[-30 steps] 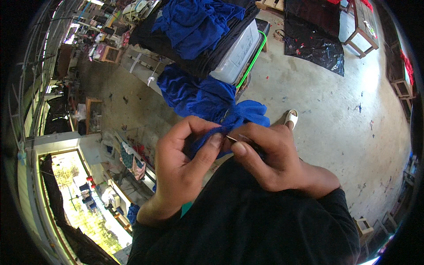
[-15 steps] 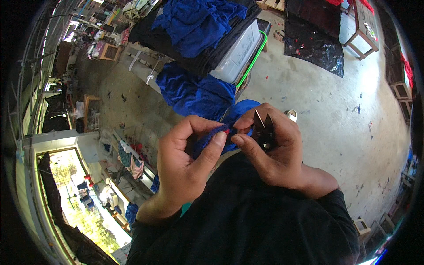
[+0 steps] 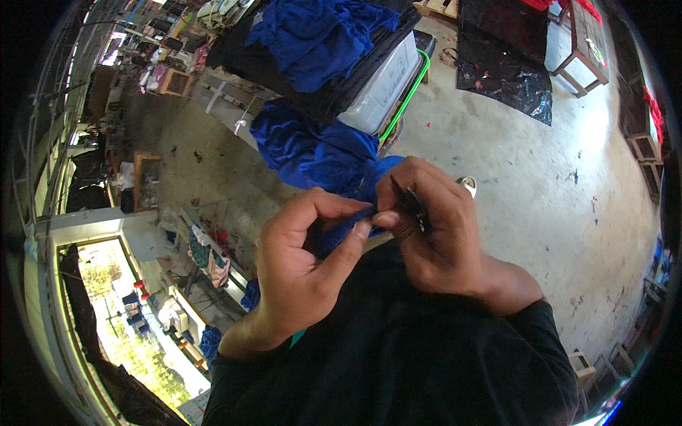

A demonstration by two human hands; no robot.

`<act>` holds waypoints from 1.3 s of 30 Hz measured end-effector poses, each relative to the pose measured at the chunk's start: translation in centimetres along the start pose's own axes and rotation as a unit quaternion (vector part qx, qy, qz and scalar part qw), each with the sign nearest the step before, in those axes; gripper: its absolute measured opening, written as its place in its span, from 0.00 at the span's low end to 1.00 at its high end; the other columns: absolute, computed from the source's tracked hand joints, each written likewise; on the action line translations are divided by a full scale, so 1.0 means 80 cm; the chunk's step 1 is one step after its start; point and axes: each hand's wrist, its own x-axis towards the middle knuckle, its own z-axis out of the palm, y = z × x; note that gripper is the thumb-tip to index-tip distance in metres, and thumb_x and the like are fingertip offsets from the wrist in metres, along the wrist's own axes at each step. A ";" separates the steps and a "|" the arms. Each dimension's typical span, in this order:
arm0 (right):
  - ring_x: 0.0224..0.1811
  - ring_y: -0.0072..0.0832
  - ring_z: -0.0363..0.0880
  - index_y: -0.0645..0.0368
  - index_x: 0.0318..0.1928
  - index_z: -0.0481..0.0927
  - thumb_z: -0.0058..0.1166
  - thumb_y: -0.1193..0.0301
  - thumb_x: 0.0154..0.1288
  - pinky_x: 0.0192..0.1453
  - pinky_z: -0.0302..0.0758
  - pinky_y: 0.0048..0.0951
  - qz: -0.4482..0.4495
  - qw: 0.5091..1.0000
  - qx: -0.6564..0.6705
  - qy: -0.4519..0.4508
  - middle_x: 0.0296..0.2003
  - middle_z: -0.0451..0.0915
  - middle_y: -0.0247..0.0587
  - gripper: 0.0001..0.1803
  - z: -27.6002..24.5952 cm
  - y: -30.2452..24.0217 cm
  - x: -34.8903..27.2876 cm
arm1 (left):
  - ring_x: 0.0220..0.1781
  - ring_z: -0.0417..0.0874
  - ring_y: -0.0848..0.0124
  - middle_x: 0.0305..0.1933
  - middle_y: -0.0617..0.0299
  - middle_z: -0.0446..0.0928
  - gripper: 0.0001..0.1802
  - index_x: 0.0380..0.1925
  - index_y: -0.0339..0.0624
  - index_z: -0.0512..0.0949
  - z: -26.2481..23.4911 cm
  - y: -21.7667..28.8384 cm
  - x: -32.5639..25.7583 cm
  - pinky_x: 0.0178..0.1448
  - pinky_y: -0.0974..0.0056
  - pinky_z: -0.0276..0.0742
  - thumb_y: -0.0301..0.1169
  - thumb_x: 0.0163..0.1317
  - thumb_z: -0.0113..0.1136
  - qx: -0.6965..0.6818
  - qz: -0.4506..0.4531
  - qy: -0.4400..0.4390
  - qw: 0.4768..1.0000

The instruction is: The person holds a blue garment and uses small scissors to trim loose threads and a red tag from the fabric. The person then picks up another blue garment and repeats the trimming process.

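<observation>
In front of my chest, my left hand [image 3: 302, 263] pinches the edge of a blue cloth [image 3: 339, 233] between thumb and forefinger. Close against it, my right hand [image 3: 447, 241] has its thumb and finger at the same edge. Small dark thread snips [image 3: 413, 204] sit inside the curled right fingers, mostly covered by them. The fingertips hide the exact spot where both hands meet on the cloth. Beyond my hands, the blue cloth seems to run on into a larger hanging length of blue fabric [image 3: 309, 153].
More blue fabric [image 3: 320, 46] lies heaped on a black-covered surface ahead. Below it stands a translucent plastic bin [image 3: 383, 85] with a bright green edge [image 3: 405, 106]. A black sheet [image 3: 504, 67] covers part of the floor by a wooden-framed table [image 3: 579, 64]. A bright window [image 3: 131, 312] is at lower left.
My right hand has turned inward, so the snips' blades, upright and spread before, are now largely hidden. My left hand has shifted slightly right. A red spot at its fingertips no longer shows.
</observation>
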 end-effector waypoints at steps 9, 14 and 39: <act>0.33 0.37 0.77 0.62 0.44 0.75 0.56 0.81 0.66 0.40 0.74 0.34 0.062 0.997 -0.022 0.052 0.33 0.77 0.44 0.08 0.001 0.027 0.003 | 0.40 0.78 0.79 0.38 0.64 0.81 0.06 0.40 0.35 0.79 0.003 -0.002 -0.001 0.49 0.72 0.72 0.26 0.66 0.61 0.002 -0.144 0.006 0.990; 0.39 0.24 0.74 0.63 0.48 0.75 0.46 0.65 0.78 0.45 0.72 0.28 0.305 0.917 0.246 0.068 0.35 0.76 0.35 0.13 -0.004 0.009 -0.003 | 0.38 0.79 0.80 0.36 0.63 0.82 0.08 0.40 0.33 0.80 0.001 0.004 -0.008 0.44 0.72 0.75 0.28 0.67 0.63 -0.099 -0.155 0.047 0.982; 0.20 0.20 0.67 0.63 0.40 0.76 0.43 0.68 0.80 0.26 0.65 0.26 0.214 0.926 0.278 -0.138 0.18 0.69 0.32 0.13 -0.017 -0.028 -0.035 | 0.37 0.81 0.80 0.35 0.62 0.82 0.06 0.42 0.33 0.78 0.012 0.030 -0.016 0.42 0.75 0.76 0.24 0.68 0.61 -0.220 -0.130 0.011 0.967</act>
